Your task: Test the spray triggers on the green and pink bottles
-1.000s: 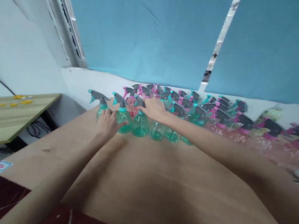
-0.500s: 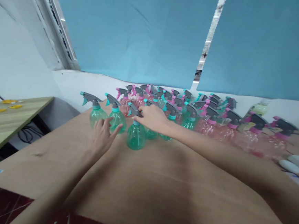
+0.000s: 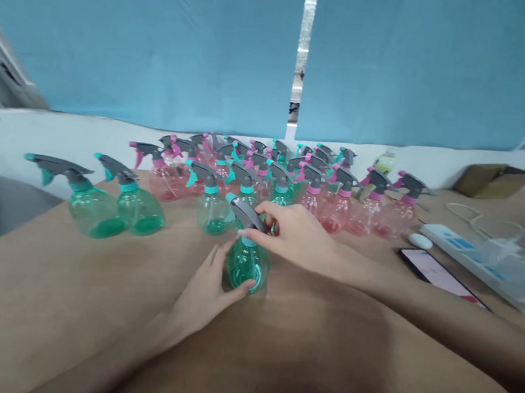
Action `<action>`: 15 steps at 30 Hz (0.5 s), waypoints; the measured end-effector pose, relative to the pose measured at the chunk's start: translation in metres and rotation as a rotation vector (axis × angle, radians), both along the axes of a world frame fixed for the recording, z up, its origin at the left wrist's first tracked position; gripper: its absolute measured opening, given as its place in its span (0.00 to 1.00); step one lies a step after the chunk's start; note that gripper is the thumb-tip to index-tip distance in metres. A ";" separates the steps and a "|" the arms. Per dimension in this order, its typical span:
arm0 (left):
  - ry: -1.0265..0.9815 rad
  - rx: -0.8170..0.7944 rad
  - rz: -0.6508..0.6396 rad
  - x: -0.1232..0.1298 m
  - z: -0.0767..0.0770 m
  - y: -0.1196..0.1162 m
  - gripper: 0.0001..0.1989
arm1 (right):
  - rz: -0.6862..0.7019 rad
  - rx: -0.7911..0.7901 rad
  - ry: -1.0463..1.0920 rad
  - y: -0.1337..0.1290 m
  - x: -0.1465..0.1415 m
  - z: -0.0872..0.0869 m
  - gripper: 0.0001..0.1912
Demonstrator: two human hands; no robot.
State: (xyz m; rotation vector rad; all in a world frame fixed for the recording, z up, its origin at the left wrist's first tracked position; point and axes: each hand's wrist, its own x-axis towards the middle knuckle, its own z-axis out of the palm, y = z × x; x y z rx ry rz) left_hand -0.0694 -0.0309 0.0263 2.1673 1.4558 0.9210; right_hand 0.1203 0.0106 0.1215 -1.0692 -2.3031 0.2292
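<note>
A green spray bottle (image 3: 247,265) with a grey trigger head stands near the middle of the table. My left hand (image 3: 207,292) curves around its body from the left, thumb across the front and fingers partly hidden on the far side. My right hand (image 3: 298,235) is closed around the neck and grey spray head from the right. Two more green spray bottles, one at the far left (image 3: 91,210) and one beside it (image 3: 141,211), stand apart on the left. Another green bottle (image 3: 213,211) is just behind my left hand.
Several pink spray bottles (image 3: 336,211) and green ones crowd the back, before a blue-covered wall (image 3: 165,49). At the right lie a phone (image 3: 438,274), a white power strip (image 3: 476,259), a white oval object (image 3: 420,241) and a brown box (image 3: 495,180).
The held spray bottle has come nearer to me, away from the group. My left hand has moved from beside the left bottles onto its body. The view has swung right.
</note>
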 end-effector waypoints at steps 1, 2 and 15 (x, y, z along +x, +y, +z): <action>-0.008 -0.007 -0.022 0.007 -0.001 0.001 0.32 | 0.021 -0.021 0.024 -0.001 0.011 -0.003 0.18; -0.009 -0.008 -0.041 0.015 -0.002 0.003 0.32 | 0.043 -0.047 0.052 -0.002 0.022 -0.007 0.19; 0.005 0.029 -0.284 0.109 -0.024 0.024 0.38 | 0.140 -0.274 0.497 0.005 0.097 -0.051 0.31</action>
